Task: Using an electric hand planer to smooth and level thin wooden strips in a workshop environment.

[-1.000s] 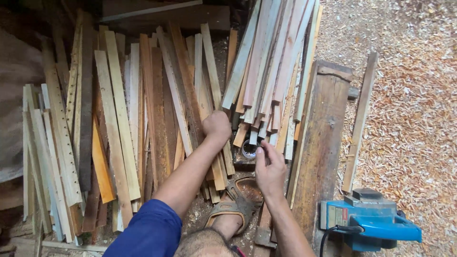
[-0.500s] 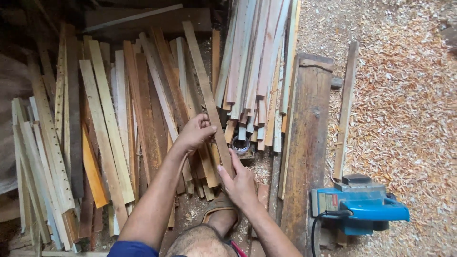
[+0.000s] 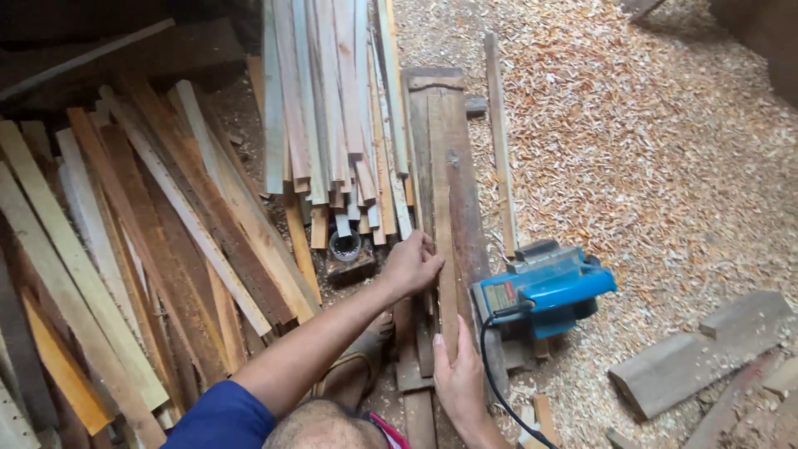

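Observation:
A long narrow wooden strip (image 3: 441, 191) lies lengthwise on a dark wooden plank (image 3: 465, 166). My left hand (image 3: 410, 266) curls its fingers over the strip's left edge about halfway along. My right hand (image 3: 458, 376) holds the near end of the same strip, thumb on one side and fingers on the other. A blue electric planer (image 3: 550, 288) sits on the plank's right edge, just beside my right hand.
A heap of loose slats (image 3: 166, 241) fills the left side. A bundle of slats (image 3: 332, 108) lies above a small round can (image 3: 345, 245). The planer's black cord (image 3: 492, 370) runs past my right wrist. Wood shavings (image 3: 665, 150) cover the floor, with wooden blocks (image 3: 706, 353) at right.
Both hands have left the slat piles and moved right onto the plank, bringing a strip that now lies along it. The view has shifted right and closer.

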